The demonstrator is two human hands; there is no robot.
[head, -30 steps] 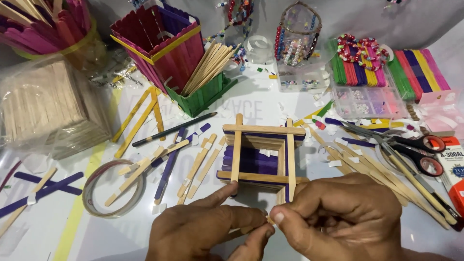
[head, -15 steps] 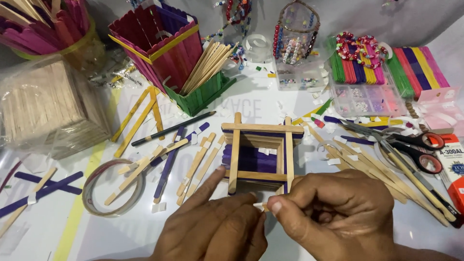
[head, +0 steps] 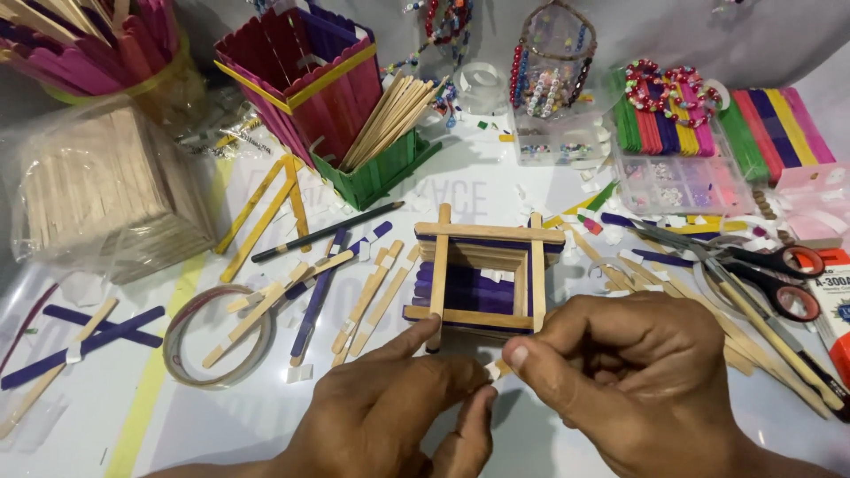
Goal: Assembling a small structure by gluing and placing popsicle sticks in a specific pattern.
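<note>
— White tabletop (head: 496, 177), glossy and crowded. What sits along it, from the left?

— One clear bag of plain sticks (head: 97, 199), then one ring of clear tape (head: 212, 341) lying flat, with loose plain and purple sticks across and beside it. Behind those stand two stick-built holders: one tall pink-and-purple box (head: 301, 84) and one low green box (head: 376, 173) full of plain sticks. One dark pencil (head: 323, 232) lies in front of them.

— And the middle?

— One square stick frame (head: 482, 274), near the table's centre, just beyond both hands. Four plain sticks cross on top like a hash sign, over stacked layers with purple sticks inside and small white tape bits.

— The hands?

— The left hand (head: 398, 412) has its forefinger stretched toward the frame's near corner, thumb and other fingers pinching a small white tape piece (head: 492, 369). The right hand (head: 633, 381) pinches the same piece between thumb and forefinger, other fingers curled.

— Further right?

— One pair of scissors (head: 770, 274) with red-and-black handles, one clear bead case (head: 677, 181).
</note>
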